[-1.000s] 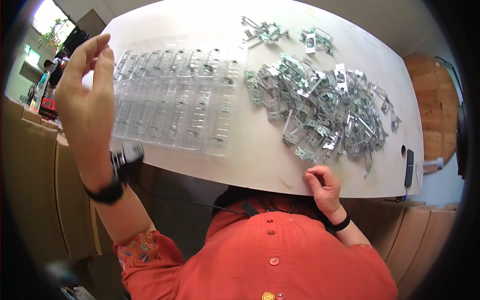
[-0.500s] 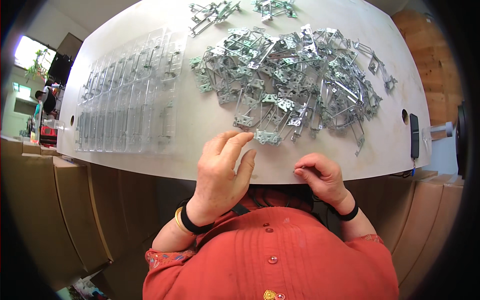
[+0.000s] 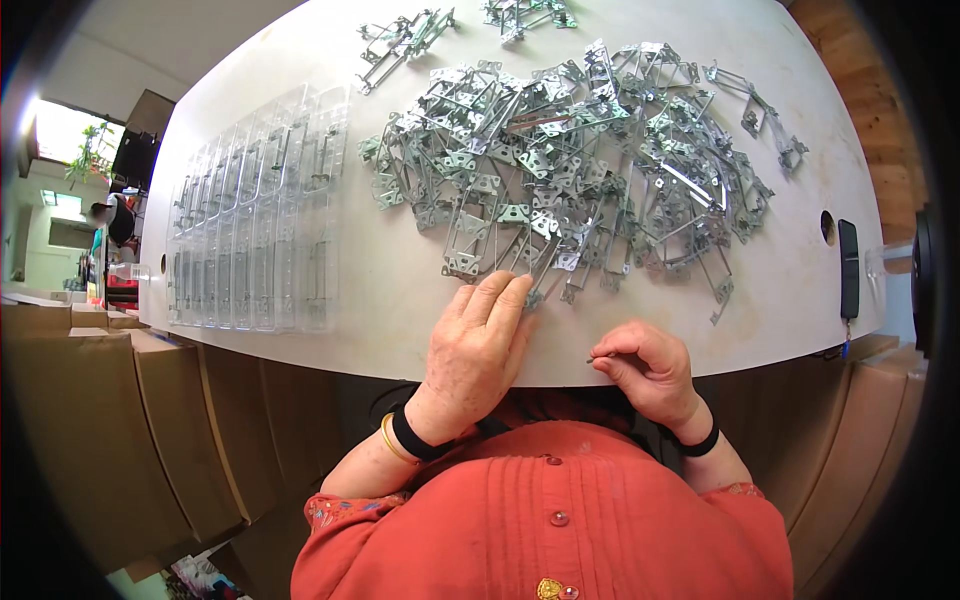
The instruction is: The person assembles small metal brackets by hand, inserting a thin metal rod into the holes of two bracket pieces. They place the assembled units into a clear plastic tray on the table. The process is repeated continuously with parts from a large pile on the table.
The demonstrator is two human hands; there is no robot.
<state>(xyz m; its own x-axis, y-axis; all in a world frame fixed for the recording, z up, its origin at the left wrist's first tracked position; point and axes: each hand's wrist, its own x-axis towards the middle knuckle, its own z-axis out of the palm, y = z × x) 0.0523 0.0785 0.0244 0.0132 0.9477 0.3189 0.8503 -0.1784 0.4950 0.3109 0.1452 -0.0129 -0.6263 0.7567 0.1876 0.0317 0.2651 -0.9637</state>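
A heap of silvery metal brackets (image 3: 560,170), made of thin rods and punched end plates, lies tangled on the white table (image 3: 400,330). At its near edge, my left hand (image 3: 475,340) reaches out with fingers stretched, its fingertips over a bracket plate that they mostly cover. Whether the fingers grip it is hidden. To the right, just above the table's front edge, my right hand (image 3: 652,368) is closed in a pinch. A small dark tip sticks out between its thumb and forefinger, too small to name.
Clear plastic trays (image 3: 255,220) with long compartments, some holding metal parts, lie at the left. Smaller bracket clusters (image 3: 405,45) sit at the back. A black flat device (image 3: 849,270) lies by the right edge. Cardboard boxes (image 3: 190,420) stand below left.
My left hand has moved forward and right, onto the near bracket plate that showed beside its fingertips before. My right hand keeps its pinch, almost in place. The whole view has shifted slightly.
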